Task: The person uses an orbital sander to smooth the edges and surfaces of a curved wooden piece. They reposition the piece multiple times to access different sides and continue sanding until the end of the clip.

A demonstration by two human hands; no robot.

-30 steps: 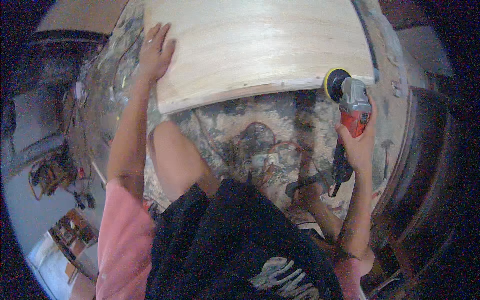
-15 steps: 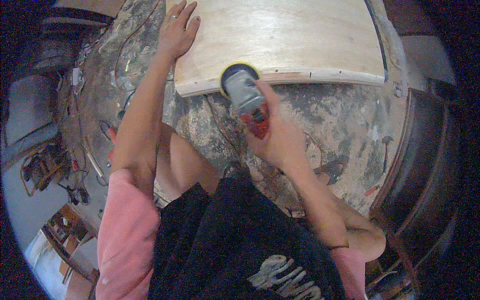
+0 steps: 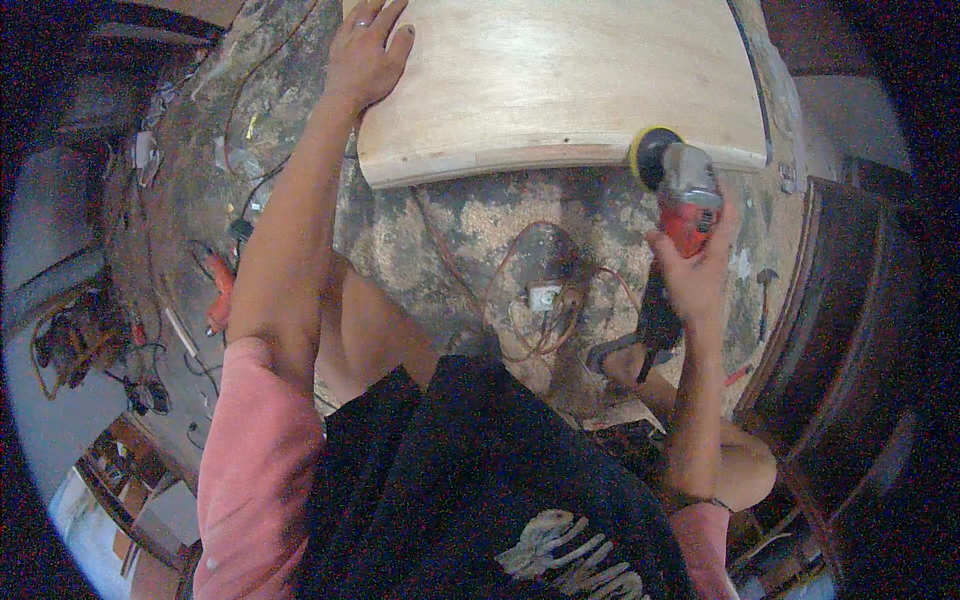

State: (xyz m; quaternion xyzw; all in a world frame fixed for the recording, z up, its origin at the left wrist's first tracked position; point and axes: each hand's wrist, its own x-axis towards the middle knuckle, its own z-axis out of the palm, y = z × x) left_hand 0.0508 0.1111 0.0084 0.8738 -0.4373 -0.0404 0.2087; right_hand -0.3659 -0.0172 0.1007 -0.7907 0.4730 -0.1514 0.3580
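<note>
A pale plywood panel [image 3: 560,70] with a slightly curved near edge lies in front of me. My left hand [image 3: 368,65] rests with fingers outstretched on its left side; the fingertips run off the top of the picture. Held in my right hand [image 3: 695,285] is a red and grey angle grinder [image 3: 690,190], gripped round its red body. Its dark, yellow-rimmed round disc [image 3: 655,158] is tilted against the near edge of the panel, toward the right end. Part of the grinder's rear is hidden by my hand.
A white socket box [image 3: 545,297] with an orange-brown cord lies on the stained floor below the panel. A hammer [image 3: 765,300] lies at the right, beside long dark furniture [image 3: 840,300]. Another red power tool [image 3: 219,295] sits left of my left arm, among cords.
My right hand has carried the grinder rightward along the panel's near edge, from left of the middle to near the right end. The left hand stays on the panel, barely shifted.
</note>
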